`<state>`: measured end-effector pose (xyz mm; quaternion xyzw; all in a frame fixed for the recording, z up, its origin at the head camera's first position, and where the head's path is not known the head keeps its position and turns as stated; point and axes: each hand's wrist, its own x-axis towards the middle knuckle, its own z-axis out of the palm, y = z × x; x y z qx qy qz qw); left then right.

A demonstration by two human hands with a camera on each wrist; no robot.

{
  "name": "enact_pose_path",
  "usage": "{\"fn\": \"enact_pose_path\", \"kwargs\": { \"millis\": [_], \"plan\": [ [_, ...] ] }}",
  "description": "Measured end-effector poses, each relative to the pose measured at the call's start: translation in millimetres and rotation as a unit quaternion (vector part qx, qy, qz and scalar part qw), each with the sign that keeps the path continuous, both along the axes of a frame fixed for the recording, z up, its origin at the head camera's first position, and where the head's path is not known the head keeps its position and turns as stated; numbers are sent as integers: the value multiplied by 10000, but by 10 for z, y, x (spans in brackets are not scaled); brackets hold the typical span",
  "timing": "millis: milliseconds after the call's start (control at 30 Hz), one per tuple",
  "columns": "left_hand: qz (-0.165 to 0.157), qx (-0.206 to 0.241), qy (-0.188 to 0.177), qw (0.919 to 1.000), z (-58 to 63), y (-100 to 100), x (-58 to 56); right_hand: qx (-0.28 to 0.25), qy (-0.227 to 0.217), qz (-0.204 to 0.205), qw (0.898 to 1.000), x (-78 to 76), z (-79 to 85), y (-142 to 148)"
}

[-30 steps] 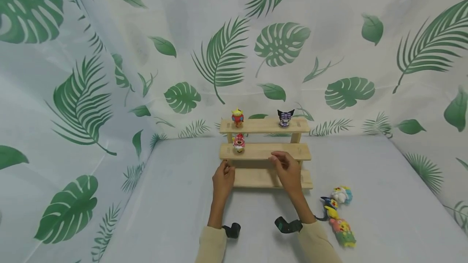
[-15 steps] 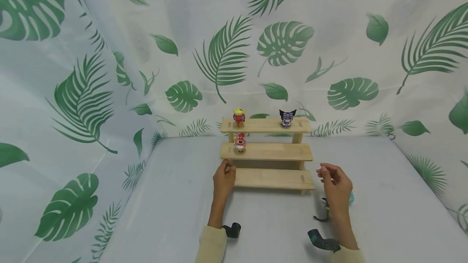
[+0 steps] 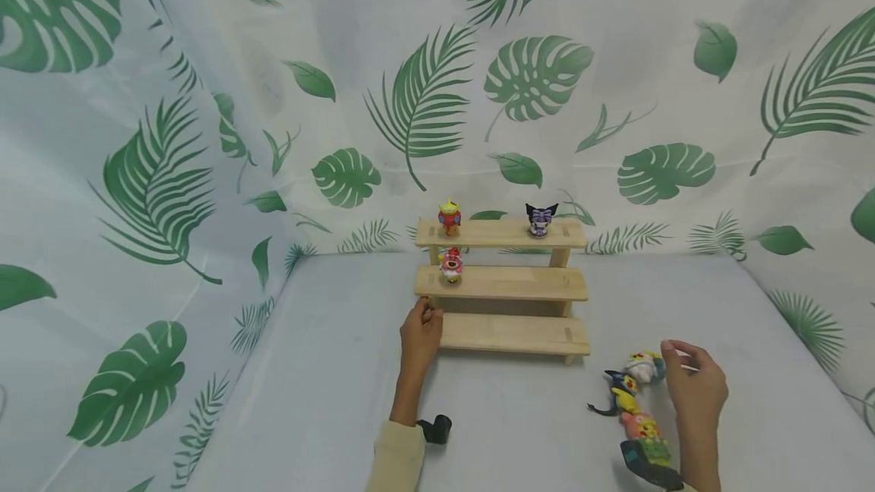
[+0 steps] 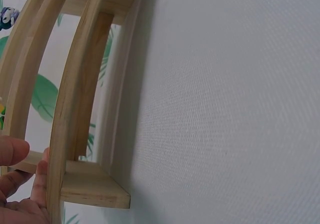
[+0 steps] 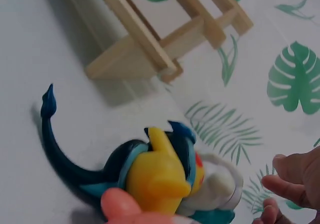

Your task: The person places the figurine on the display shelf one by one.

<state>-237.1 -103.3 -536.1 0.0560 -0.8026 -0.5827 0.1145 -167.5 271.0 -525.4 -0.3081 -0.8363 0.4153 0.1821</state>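
A three-tier wooden display stand stands at the centre of the head view. My left hand holds its left side; in the left wrist view the thumb and fingers are at the side support beside the lowest board. My right hand is at the right, beside a white figurine, fingers extended and holding nothing. Whether it touches the figurine is unclear. Next to that lie a dark blue figurine with a yellow body and long tail, and a pink-and-green figurine, partly hidden by the wrist camera.
On the top tier are a red figurine with a yellow top and a purple-and-black figurine. A pink figurine stands at the left of the middle tier. Leaf-printed cloth hangs behind the white table surface.
From the stand's middle tier, my right hand has swung right and toward me to the lying figurines. The left hand has stayed at the stand's left side.
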Motion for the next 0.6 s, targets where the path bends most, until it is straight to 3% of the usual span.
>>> {"fn": "enact_pose_path", "kwargs": {
  "millis": [100, 367, 600],
  "plan": [
    [26, -19, -48, 10000, 3, 6, -1, 12, -426, 166, 9990, 8, -36, 37],
    [5, -48, -38, 10000, 17, 5, -6, -694, -1333, 779, 9856, -3, -113, 22],
    [-57, -42, 63, 10000, 1, -4, -3, -399, -1716, 1047, 9788, 0, -118, 23]
  ]
}}
